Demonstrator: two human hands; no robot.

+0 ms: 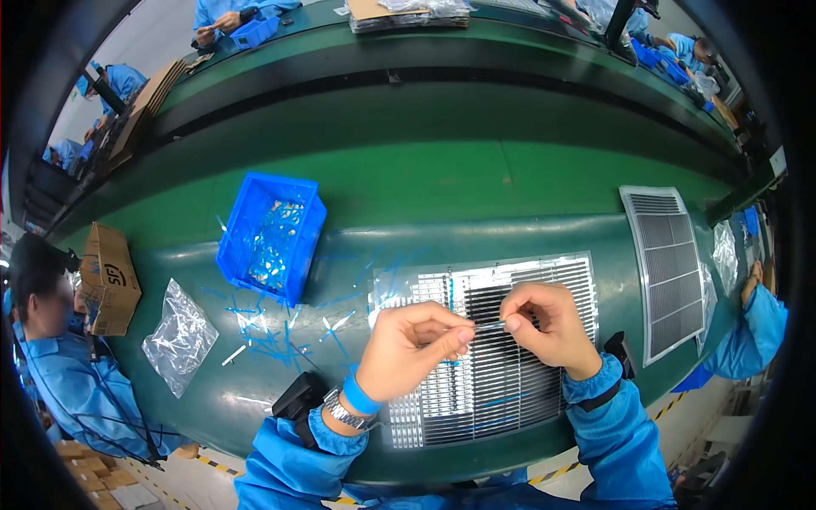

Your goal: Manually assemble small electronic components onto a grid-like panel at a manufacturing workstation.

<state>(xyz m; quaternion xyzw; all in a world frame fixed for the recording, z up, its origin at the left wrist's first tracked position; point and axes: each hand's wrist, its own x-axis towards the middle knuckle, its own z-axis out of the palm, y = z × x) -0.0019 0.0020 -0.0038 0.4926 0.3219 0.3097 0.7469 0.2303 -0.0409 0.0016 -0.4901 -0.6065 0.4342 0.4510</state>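
Observation:
My left hand (414, 350) and my right hand (552, 323) meet in front of me, each pinching one end of a thin, narrow strip (490, 326). What exactly the strip is looks too small to tell. Below both hands lies a clear-edged tray (518, 429) with rows of dark slots; its left columns show rows of small pale pieces. A few blue strips rest across this tray. My left wrist wears a blue band (360, 396) and a metal watch (343, 414).
A blue bin (234, 246) of small shiny pieces stands at left. Loose blue strips (310, 348) are scattered before it, beside a clear plastic bag (180, 340). A cardboard box (110, 285) sits farther left, near a seated person. Another slotted tray (667, 263) lies at right, near a co-worker's arm.

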